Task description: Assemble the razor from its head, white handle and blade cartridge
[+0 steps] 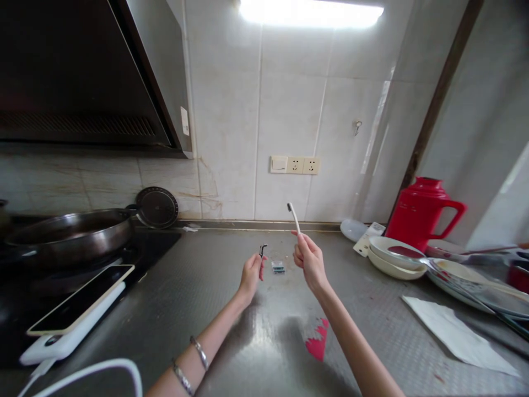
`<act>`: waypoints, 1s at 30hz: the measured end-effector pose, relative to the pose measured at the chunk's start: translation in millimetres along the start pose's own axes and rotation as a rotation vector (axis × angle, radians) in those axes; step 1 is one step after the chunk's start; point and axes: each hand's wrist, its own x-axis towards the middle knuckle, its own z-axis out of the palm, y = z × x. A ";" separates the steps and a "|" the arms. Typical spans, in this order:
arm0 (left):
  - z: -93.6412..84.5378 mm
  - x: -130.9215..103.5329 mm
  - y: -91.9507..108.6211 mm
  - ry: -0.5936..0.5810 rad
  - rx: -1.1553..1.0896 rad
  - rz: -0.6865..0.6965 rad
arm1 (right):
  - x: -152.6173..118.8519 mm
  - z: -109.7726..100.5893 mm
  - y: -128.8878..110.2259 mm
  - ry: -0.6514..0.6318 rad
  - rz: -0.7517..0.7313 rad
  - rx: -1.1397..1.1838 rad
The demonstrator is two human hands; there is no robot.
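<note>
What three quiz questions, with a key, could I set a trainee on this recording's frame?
1. Which hand holds the toothbrush?

2. True or false: both bracelets are on the left forearm.

3. What lies on the counter between the left hand and the right hand?
A) a fork
B) a small packet
C) a cup

Key: 1. The right hand. 2. True. 3. B.
</note>
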 end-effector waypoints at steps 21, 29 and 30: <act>-7.9 7.0 -5.3 -0.103 0.002 -0.017 | 19.4 -49.5 34.9 -0.119 0.091 -0.675; -7.9 4.3 -5.4 -0.101 0.055 0.009 | 17.4 -47.2 38.4 -0.194 0.080 -0.747; -7.5 3.8 -5.4 -0.107 0.052 0.008 | 17.8 -48.8 39.1 -0.206 0.083 -0.749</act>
